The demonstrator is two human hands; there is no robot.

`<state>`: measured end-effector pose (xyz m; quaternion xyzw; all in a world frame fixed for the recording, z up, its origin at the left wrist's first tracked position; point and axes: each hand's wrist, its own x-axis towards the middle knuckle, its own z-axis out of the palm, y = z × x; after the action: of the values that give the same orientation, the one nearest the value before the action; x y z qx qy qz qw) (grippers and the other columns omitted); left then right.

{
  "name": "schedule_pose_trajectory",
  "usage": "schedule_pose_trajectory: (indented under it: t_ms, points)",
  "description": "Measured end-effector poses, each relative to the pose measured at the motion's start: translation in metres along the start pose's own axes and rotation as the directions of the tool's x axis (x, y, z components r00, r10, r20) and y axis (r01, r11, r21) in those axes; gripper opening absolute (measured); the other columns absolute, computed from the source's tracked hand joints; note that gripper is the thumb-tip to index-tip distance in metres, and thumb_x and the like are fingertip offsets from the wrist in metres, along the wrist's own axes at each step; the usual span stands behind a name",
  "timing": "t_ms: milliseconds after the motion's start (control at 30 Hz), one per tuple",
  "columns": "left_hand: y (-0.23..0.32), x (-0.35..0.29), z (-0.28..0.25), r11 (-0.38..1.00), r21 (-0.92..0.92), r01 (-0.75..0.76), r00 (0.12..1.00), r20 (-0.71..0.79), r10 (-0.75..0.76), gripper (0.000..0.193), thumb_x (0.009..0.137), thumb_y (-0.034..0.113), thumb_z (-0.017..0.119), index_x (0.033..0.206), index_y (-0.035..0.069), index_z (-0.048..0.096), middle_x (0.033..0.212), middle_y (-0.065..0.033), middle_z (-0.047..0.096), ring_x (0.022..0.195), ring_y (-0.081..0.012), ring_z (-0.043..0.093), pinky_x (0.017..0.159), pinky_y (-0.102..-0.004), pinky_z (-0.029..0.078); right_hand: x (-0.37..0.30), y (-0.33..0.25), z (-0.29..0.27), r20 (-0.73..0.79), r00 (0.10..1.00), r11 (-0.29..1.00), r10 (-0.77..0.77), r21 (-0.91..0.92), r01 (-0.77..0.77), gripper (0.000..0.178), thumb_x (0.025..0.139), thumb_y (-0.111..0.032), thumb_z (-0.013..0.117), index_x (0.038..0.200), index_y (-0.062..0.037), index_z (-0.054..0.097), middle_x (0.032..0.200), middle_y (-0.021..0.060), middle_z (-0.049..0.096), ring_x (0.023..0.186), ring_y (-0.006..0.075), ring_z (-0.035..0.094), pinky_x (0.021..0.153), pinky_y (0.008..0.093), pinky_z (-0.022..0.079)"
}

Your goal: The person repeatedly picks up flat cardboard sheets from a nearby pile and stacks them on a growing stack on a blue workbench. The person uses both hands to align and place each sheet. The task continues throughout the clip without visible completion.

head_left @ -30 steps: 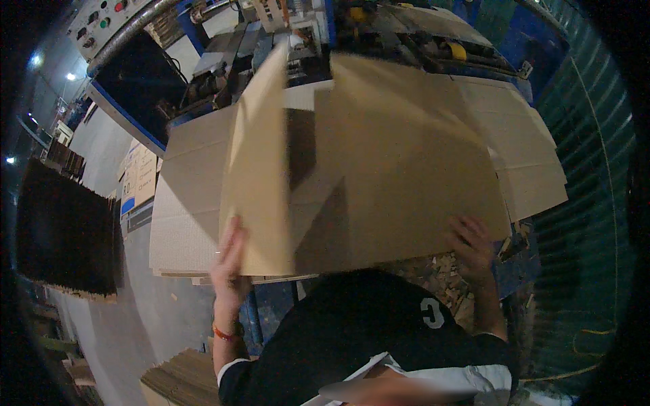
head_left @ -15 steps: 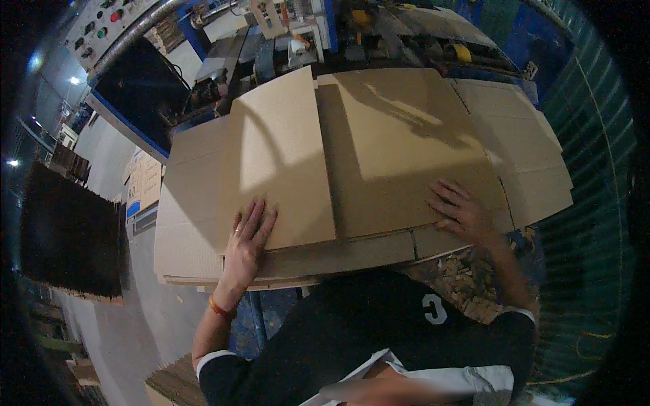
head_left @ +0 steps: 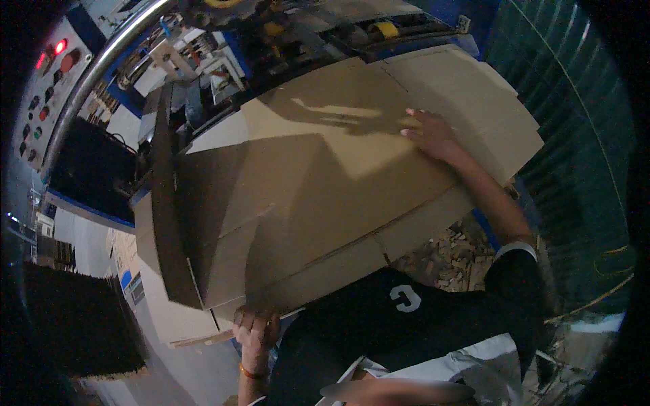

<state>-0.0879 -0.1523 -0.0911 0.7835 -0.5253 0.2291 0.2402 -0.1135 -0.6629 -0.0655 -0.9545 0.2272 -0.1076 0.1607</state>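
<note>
A large brown cardboard sheet (head_left: 325, 183) with crease lines lies over a stack of flat cardboard (head_left: 196, 318) in front of me. At its left end a narrow flap (head_left: 169, 230) stands raised. My left hand (head_left: 256, 330), an orange band at its wrist, has its fingers curled over the sheet's near left edge; the thumb is hidden. Farther off and to the right, my right hand (head_left: 430, 135) is open over the sheet with fingers stretched out. Whether its fingertips touch the board I cannot tell.
A machine with rollers and a yellow wheel (head_left: 386, 29) borders the far side. A control panel (head_left: 51, 101) with lit red lamps and a metal rail (head_left: 95, 74) stand at the far left. Cardboard scraps (head_left: 453, 257) lie below the near edge. A green corrugated wall (head_left: 575, 155) closes the right.
The smaller board under my left hand no longer lies flat on top; a raised flap now shows at the left. My left hand came nearer and curled; my right hand reached farther out.
</note>
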Motion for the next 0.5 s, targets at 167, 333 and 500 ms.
schedule_pose_trajectory:
  t_ms: [167, 333, 500]
  points:
    - [-0.030, 0.074, 0.038, 0.403, -0.673, 0.620, 0.685, 0.214, -0.696, 0.049, 0.086, 0.015, 0.053, 0.131, 0.002, 0.036, 0.132, -0.0170, 0.042, 0.119, -0.0310, 0.044, 0.100, -0.0400, 0.034, 0.041, 0.024, 0.015, -0.029, 0.999, 0.921, 0.032, 0.388, -0.019, 0.052, 0.083, -0.041, 0.054, 0.118, -0.0019, 0.053, 0.117, 0.0210, 0.054, 0.103, 0.0357, 0.054, 0.092, 0.0414, 0.041]
    - [-0.068, 0.115, 0.047, -0.288, -0.783, 0.552, 0.476, 0.579, -0.662, 0.051, 0.090, 0.026, 0.047, 0.132, 0.000, 0.034, 0.134, -0.0143, 0.039, 0.127, -0.0264, 0.034, 0.105, -0.0375, 0.026, 0.102, 0.050, 0.023, 0.012, 0.998, 0.885, 0.062, 0.462, -0.061, 0.039, 0.084, -0.034, 0.051, 0.099, 0.0010, 0.060, 0.092, 0.0168, 0.063, 0.083, 0.0307, 0.062, 0.075, 0.0409, 0.049]
    - [-0.079, 0.138, 0.042, 0.050, -0.696, 0.716, 0.615, 0.594, -0.519, 0.052, 0.089, 0.027, 0.051, 0.131, 0.001, 0.036, 0.126, -0.0099, 0.045, 0.114, -0.0240, 0.045, 0.099, -0.0355, 0.034, 0.113, 0.034, 0.024, 0.105, 0.966, 0.774, 0.235, 0.582, -0.251, 0.032, 0.082, -0.031, 0.052, 0.075, -0.0012, 0.062, 0.068, 0.0104, 0.063, 0.059, 0.0230, 0.062, 0.054, 0.0382, 0.051]
